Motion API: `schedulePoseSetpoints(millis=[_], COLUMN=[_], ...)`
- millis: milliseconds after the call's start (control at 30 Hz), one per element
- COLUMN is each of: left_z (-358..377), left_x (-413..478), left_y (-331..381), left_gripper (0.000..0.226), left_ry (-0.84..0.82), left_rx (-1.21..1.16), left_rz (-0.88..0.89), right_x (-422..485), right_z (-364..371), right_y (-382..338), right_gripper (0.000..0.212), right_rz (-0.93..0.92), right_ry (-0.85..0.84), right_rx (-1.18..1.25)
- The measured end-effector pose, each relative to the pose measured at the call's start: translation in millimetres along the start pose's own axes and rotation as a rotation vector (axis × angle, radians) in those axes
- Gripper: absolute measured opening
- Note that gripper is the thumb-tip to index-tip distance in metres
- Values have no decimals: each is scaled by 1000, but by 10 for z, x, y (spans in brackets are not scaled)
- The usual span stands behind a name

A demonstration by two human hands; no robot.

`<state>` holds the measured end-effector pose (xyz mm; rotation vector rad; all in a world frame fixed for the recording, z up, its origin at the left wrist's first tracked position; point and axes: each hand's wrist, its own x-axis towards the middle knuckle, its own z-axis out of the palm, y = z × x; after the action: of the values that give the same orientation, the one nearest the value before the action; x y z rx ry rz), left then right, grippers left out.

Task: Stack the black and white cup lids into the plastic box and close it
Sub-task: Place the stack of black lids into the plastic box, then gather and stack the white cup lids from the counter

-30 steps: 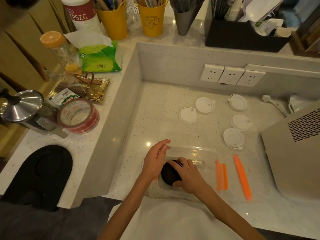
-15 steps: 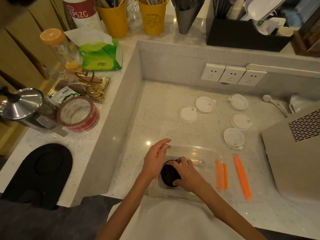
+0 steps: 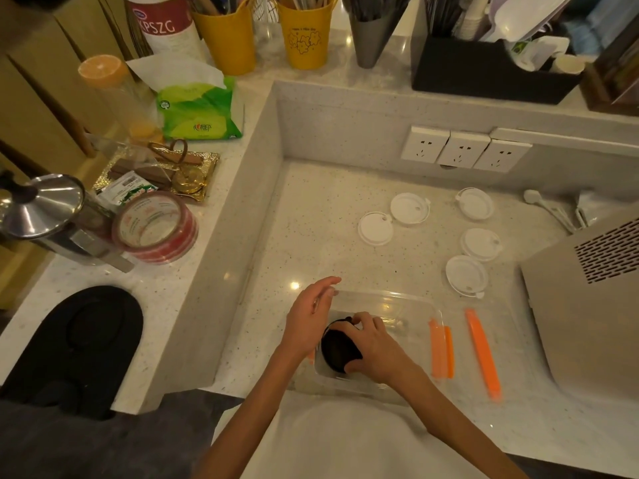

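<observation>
Here, left hand (image 3: 308, 319) rested open-fingered on left rim of plastic box (image 3: 411, 307), nothing gripped. Black lids (image 3: 337, 350) pinched at edges by right hand (image 3: 375, 350) fingertips, held inside box. Five white lids (image 3: 375, 228) scattered beyond, untouched.

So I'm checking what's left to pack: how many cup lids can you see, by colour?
White lids on the counter: 5
Black lids in the box, under the right hand: at least 1
Total: 6 visible
</observation>
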<state>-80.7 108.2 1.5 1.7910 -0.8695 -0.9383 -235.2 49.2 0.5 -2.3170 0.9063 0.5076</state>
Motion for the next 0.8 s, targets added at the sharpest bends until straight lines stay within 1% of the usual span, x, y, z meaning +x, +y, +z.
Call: schedulePoseSetpoints(millis=[100,133,167,200,233,267,300,333,367,400,467,500,533,600,700,733,800], left_z=[-31,-53,-81,-111,-137,-155,-162,-161,-159,-158,-187,-210,-231,-240,-58,97,537], left_x=[-3,-1,7,23,41,61,82,115,161,218,354,432,509,646,918,1043,1285], left_y=[39,54,73,90,106,122,139,159,181,211,285,328,377,497,754,845,1000], left_gripper=[30,31,31,31,31,31,31,29,26,23,21,23,25,32,37,39,41], left_ry=[-26,-47,-73,-97,-113,-122,-133,-157,-200,-259,-391,-456,-516,-598,-573,-560,-558], left_rx=[8,16,28,42,56,78,107,133,150,167,218,252,292,387,516,535,492], left_rz=[0,-3,-9,-18,-26,-27,-24,-26,-39,-62,-117,-142,-163,-187,-136,-112,-114], right_x=[-67,-122,-193,-278,-373,-466,-550,-613,-659,-694,-752,-771,-787,-784,-619,-526,-321], right_z=[-77,-131,-205,-286,-360,-429,-495,-542,-576,-595,-614,-622,-637,-698,-911,-995,-1130], right_y=[22,41,73,125,205,306,411,518,612,689,789,836,888,1033,1420,1579,1868], right_gripper=[77,74,66,54,43,37,36,39,41,41,40,40,41,44,47,48,57], right_rz=[8,3,-1,0,16,51,116,182,242,278,292,279,272,298,434,500,666], right_ry=[-20,16,109,258,441,619,734,771,729,647,474,440,440,513,648,652,601], right_rx=[57,119,203,283,318,296,237,192,211,309,555,611,643,700,623,581,553])
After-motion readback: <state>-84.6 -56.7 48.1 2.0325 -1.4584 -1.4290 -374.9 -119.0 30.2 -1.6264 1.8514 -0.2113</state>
